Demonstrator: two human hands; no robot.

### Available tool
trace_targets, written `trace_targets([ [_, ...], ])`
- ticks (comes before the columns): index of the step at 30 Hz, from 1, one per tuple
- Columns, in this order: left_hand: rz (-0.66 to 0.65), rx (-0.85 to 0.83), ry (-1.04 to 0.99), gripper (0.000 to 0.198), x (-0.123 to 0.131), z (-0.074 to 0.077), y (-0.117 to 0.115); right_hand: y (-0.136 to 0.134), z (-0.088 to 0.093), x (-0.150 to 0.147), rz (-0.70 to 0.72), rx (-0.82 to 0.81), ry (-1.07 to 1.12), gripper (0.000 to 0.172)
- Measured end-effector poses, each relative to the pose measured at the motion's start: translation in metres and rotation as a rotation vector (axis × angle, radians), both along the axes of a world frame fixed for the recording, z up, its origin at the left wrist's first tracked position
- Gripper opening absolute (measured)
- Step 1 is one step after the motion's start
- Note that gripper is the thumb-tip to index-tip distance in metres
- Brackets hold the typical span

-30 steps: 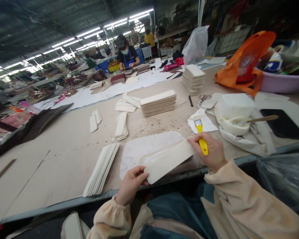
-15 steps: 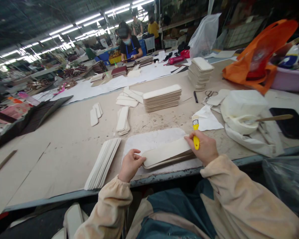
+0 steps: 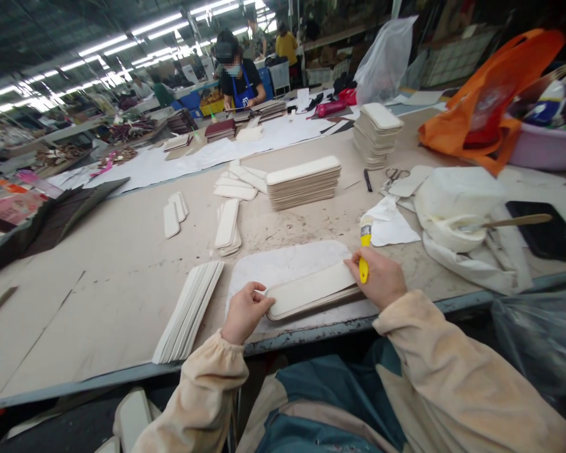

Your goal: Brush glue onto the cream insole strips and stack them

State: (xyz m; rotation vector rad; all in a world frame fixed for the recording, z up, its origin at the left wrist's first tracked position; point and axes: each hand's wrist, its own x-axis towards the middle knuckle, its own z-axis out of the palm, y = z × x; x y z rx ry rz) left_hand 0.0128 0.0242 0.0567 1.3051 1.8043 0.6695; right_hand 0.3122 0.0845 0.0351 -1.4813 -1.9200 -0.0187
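A long white strip with rounded ends [image 3: 311, 290] lies on top of a low stack of like strips at the table's front edge. My left hand [image 3: 246, 313] pinches its left end between thumb and fingers. With fingertips at the strip's far right corner, my right hand [image 3: 383, 277] also holds a yellow-handled paintbrush [image 3: 363, 270], bristles pointing up and away. The strip's right end is raised a little off the stack. Beneath lies a white sheet with rounded corners [image 3: 292, 258]. Left of it, more white strips [image 3: 188, 311] are fanned out.
Farther back stand a neat strip stack [image 3: 304, 185] and a taller stack [image 3: 377, 135]. At right are scissors [image 3: 397, 175], a white tub with a wooden stick [image 3: 460, 195], a black phone [image 3: 544, 229] and an orange bag [image 3: 471, 119]. A co-worker [image 3: 238, 78] is across the table.
The view has shifted slightly, so the scene sits a little farther left. Both hands keep their hold, and the gap under the strip's right end looks slightly smaller.
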Motion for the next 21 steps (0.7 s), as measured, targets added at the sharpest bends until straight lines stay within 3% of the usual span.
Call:
trace_targets([
  [10, -0.078, -0.004, 0.084, 0.041, 0.0, 0.004, 0.001, -0.001, -0.001, -0.001, -0.01, -0.066, -0.109, 0.011],
  [15, -0.139, 0.008, 0.208, 0.047, -0.001, 0.005, 0.003, -0.007, 0.013, -0.006, -0.038, -0.072, -0.197, 0.01],
  [17, -0.164, -0.008, 0.275, 0.049, -0.002, 0.005, 0.004, -0.014, 0.018, -0.016, 0.058, -0.049, -0.168, 0.013],
  [21, -0.19, -0.02, 0.308, 0.05, -0.006, 0.002, 0.008, -0.033, 0.013, -0.047, 0.406, -0.049, -0.047, 0.018],
])
